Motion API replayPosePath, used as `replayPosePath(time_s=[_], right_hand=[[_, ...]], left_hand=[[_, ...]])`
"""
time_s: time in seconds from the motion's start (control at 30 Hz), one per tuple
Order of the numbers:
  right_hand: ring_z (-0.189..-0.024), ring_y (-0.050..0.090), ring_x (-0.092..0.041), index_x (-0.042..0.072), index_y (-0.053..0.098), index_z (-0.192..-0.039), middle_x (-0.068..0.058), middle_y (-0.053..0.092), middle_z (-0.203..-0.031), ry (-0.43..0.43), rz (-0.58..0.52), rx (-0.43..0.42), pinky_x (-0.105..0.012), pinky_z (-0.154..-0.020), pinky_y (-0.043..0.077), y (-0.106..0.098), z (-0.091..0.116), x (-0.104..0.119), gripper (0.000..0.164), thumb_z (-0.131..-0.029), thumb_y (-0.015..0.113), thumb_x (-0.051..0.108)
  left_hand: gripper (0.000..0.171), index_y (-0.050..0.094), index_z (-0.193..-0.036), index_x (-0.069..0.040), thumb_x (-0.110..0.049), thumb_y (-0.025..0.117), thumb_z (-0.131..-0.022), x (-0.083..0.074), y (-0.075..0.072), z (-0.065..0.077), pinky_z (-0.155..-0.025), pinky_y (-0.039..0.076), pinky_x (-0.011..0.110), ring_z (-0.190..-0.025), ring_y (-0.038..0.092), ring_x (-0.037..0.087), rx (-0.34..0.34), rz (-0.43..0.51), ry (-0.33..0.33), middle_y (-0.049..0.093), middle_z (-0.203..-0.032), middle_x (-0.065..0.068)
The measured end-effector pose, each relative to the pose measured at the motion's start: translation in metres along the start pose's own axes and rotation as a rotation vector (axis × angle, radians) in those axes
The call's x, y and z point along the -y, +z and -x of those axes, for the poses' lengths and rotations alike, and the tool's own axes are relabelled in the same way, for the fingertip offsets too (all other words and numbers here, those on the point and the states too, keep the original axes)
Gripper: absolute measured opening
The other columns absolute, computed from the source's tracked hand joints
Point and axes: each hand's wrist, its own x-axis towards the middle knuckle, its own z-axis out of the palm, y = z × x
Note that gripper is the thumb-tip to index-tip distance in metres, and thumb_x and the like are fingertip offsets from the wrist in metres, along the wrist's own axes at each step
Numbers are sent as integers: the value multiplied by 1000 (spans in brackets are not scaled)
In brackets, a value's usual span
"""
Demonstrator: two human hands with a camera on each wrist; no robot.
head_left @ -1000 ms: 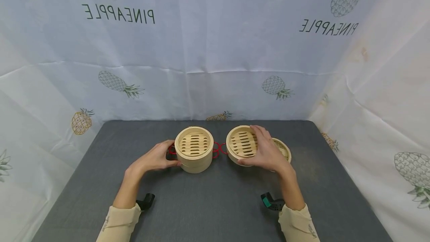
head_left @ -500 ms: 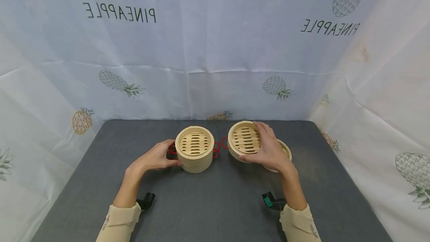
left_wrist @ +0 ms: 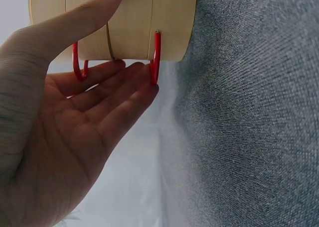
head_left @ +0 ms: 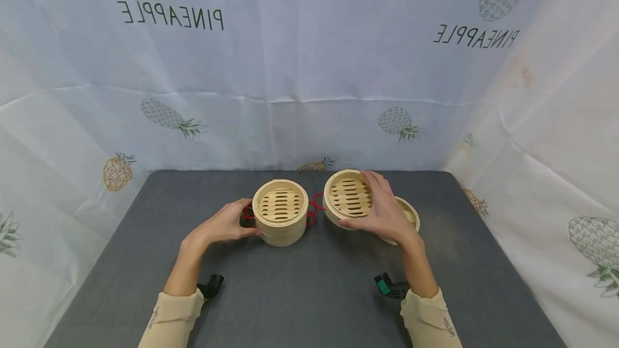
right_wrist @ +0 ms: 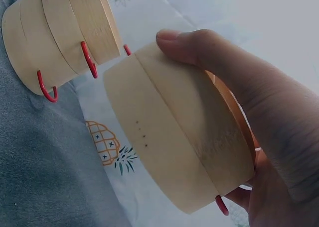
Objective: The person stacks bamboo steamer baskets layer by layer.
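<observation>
Left to right: pale pineapple-print cloth [head_left: 309,58] hangs behind and beside the dark table [head_left: 300,294]. Black wrist device [head_left: 210,287] on the left arm. Left hand [head_left: 217,227] grips the steamer stack [head_left: 281,230] on the table, thumb on its near side, fingers past the red handles [left_wrist: 157,57]; finger contact with those unclear. Next, the steamer basket [head_left: 345,203], raised and tilted, its near red loop [head_left: 318,202] jutting into the gap beside the stack's handles; can't tell if they touch. Right hand [head_left: 384,214] grasps that basket and blocks its right edge. Behind that hand, partly hidden: round bamboo piece [head_left: 411,216]. Second wrist device [head_left: 390,286] on the right arm.
</observation>
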Motion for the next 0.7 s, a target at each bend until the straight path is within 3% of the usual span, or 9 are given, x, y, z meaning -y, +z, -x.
replayPosePath(time_s=[0.27,0.7], right_hand=[[-161,30,-42,14,33,-170,-15,31,-175,-30,-33,-13,-74,-119,39,-3,-5,4,125,-70,99,51],[-160,32,-39,17,32,-171,-12,32,-175,-33,-53,10,-72,-120,40,1,-15,15,126,-70,98,53]], left_hand=[[72,61,-141,7,-31,92,-88,-1,0,1,-88,63,45,-104,72,25,-4,-8,-3,73,-120,16],[73,60,-143,6,-30,92,-88,-1,0,2,-91,63,45,-108,73,27,-2,-1,-1,73,-124,17]])
